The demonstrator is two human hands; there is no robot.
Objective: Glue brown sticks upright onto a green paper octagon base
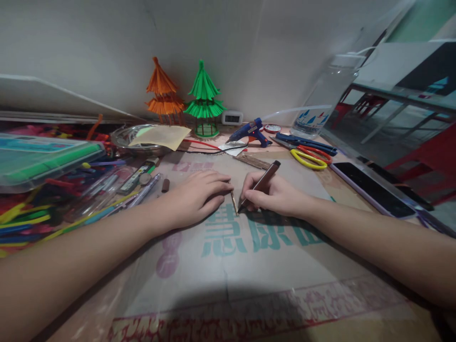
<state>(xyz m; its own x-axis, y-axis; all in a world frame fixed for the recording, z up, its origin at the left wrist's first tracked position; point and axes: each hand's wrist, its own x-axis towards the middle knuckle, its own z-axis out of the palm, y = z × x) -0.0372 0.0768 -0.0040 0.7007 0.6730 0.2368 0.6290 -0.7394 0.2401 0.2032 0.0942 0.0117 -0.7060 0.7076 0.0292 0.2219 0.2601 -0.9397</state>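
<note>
At the middle of a printed sheet [142, 270], a thin brown stick [233, 199], slanting away. Left hand [199, 194] palm down, thumb apart from fingers, clamped on nothing, fingertips at the stick's far end, probably to keep it from rolling. Right hand [267, 194] clamped pen-fashion on a brown marker [262, 182], tip down at the stick's near end, contact unclear, apparently low-gripped for control. Left of the left hand, a loose brown cap [166, 185], perhaps parked within reach. Beyond, more sticks [253, 162], seemingly kept close too. Farther back, a blue glue gun [249, 131], nozzle over a white scrap [233, 149], possibly against drips. At right, yellow-handled scissors [308, 166], handles nearward, likely for easy grasping.
</note>
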